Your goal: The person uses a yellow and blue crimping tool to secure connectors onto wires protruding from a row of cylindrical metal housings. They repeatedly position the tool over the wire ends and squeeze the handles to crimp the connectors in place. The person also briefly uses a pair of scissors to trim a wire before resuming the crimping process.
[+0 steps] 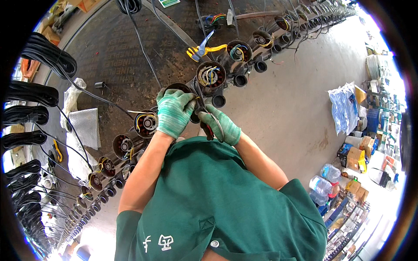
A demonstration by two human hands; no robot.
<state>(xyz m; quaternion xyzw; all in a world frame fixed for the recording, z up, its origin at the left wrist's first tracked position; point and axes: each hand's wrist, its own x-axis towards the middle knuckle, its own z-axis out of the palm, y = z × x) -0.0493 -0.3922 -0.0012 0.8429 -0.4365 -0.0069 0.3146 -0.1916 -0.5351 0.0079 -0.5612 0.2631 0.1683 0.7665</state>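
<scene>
My left hand (174, 108), in a green-and-white knit glove, is closed over the near rim of a round black motor housing (177, 87). Its thumb and fingertips pinch beside a thin yellow wire (197, 98). My right hand (223, 124), gloved alike, grips a dark scissors-like cutting tool (201, 103) with narrow blades and a curved handle. The blades point away from me, close to the left fingertips; whether they touch the wire I cannot tell. Just beyond sits another motor housing (210, 75) with coloured wires inside. Left of my left hand stands a wired housing (146, 123).
The housings run in a long row along the dark bench edge. Yellow-and-blue pliers (201, 50) lie on the bench (117, 48). Coiled black cables (48, 54) are at the left, their leads crossing the bench. Boxes (352, 156) and plastic bottles (322, 185) stand on the floor at right.
</scene>
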